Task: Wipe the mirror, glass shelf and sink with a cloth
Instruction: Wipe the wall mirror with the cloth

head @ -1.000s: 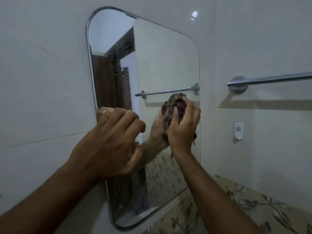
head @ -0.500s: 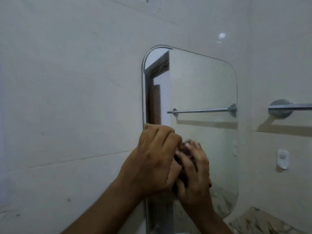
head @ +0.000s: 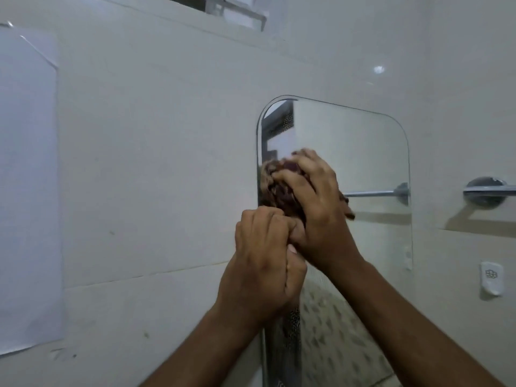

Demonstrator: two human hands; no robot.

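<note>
Maroon cloth [head: 282,188] under gripping right hand [head: 315,208] against mirror [head: 363,152], left hand [head: 262,263] fisted just below.

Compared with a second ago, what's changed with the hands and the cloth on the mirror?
The right hand has carried the cloth from the mirror's right side across to its left edge, higher up. The left hand remains curled at that left edge, now touching the right hand. The cloth stays bunched in the right hand's grip; the towel rail is unmoved.
</note>
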